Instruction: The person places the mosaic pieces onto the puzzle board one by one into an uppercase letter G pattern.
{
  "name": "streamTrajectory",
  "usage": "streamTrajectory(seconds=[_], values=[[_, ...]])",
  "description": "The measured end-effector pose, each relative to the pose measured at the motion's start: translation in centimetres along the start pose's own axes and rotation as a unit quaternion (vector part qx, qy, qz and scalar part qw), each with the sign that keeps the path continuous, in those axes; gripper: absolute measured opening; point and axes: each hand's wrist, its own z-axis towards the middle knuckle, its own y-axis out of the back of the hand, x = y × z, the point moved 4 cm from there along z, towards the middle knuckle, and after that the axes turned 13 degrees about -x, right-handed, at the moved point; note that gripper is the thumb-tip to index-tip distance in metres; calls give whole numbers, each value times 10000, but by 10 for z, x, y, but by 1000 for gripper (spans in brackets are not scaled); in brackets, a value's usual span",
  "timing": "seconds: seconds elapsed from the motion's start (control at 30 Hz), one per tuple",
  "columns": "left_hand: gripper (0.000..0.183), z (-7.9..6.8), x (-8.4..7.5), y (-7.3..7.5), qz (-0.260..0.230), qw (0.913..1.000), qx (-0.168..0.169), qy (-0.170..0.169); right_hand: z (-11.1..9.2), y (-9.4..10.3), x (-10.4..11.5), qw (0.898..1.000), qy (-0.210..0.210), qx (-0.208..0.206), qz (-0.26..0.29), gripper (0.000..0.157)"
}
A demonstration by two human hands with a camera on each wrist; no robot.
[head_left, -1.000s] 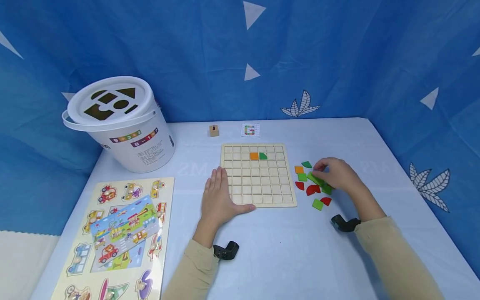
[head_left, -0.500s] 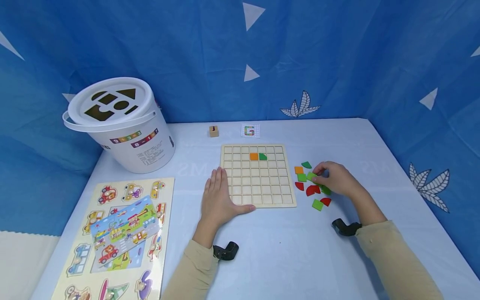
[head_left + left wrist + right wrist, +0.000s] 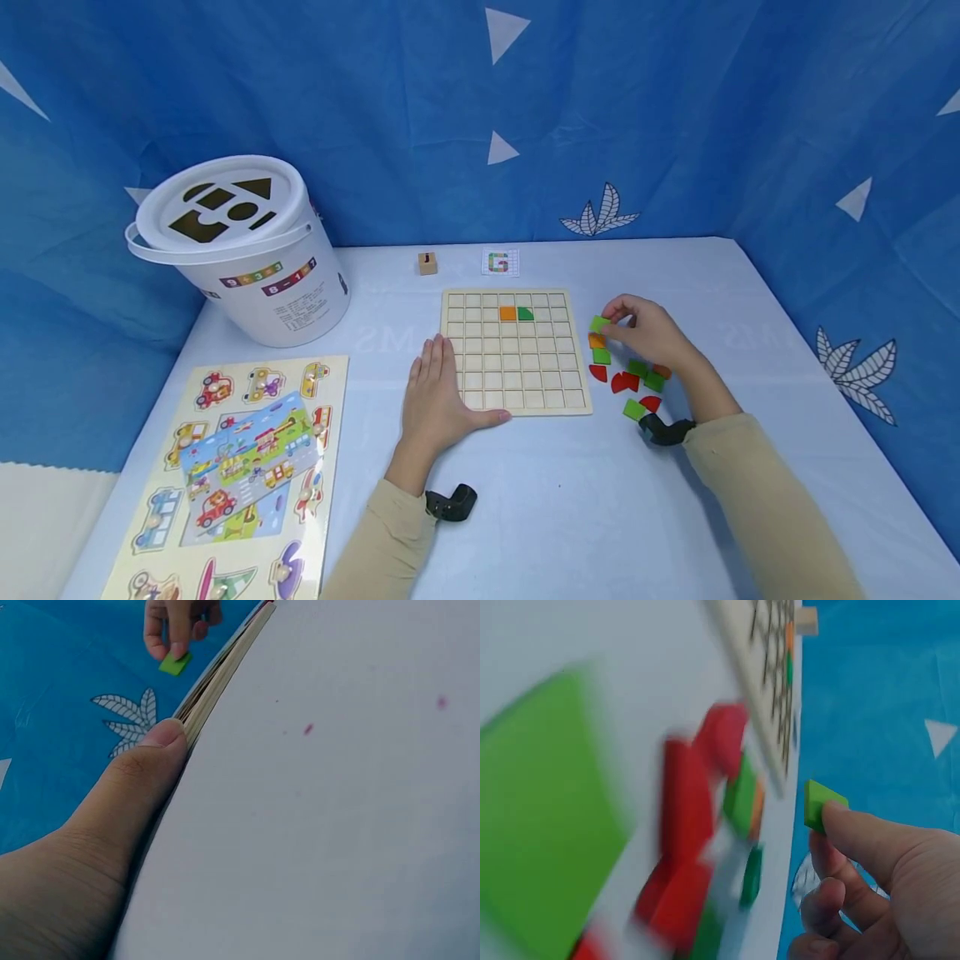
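Between thumb and fingers, my right hand [image 3: 648, 333] pinches a light green square tile [image 3: 599, 324], held up off the table just right of the wooden grid board [image 3: 517, 362]. The right wrist view shows the same green tile [image 3: 816, 804] at the fingertips. My left hand [image 3: 438, 408] lies along the board's left side, fingers straight, its thumb [image 3: 161, 742] against the near edge. On the board, an orange square tile [image 3: 508, 313] sits beside a dark green quarter-circle piece [image 3: 526, 314]. Loose red, green and orange pieces [image 3: 625, 382] are scattered below the right hand.
Behind the board lie a small wooden cube [image 3: 427, 263] and a pattern card [image 3: 500, 262]. A white lidded bucket [image 3: 255, 275] stands at the back left. Nearer, a vehicle puzzle board [image 3: 187, 400] carries picture cards [image 3: 247, 467]. Blue cloth [image 3: 420, 125] hangs behind the table.
My right hand has taken a light green tile from the pile and carried it left and away toward the board's right side. The left hand has stayed still.
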Motion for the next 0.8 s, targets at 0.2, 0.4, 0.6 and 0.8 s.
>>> streamTrajectory(seconds=[0.2,0.4,0.6,0.8], values=[[150,0,0,0,17,10000,35,16,19,-29,38,9980,426,112,458,22],[150,0,2,0,38,10000,77,29,30,-66,76,9941,652,295,811,17],[150,-1,3,-2,70,10000,-48,-29,37,-96,102,9917,863,437,849,14],[151,-1,2,-2,97,9999,-46,-56,38,-109,115,9923,994,445,589,12]])
